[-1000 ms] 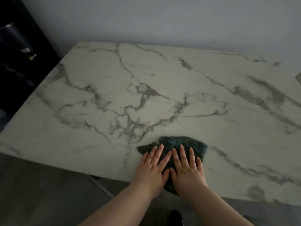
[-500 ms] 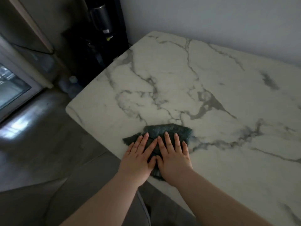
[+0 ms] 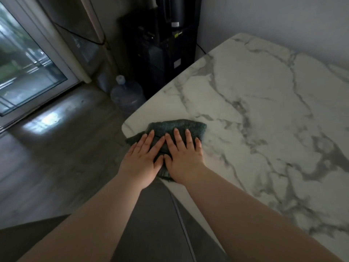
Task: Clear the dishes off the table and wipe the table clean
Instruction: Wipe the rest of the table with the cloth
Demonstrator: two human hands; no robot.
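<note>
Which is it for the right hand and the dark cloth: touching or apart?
Touching. Head view: right hand lies flat on the dark cloth, fingers straight.

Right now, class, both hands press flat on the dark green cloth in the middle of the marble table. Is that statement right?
Not quite. The left hand and right hand do press flat on the dark green cloth, but it lies at the near left corner of the marble table, not its middle. The head view shows this.
</note>
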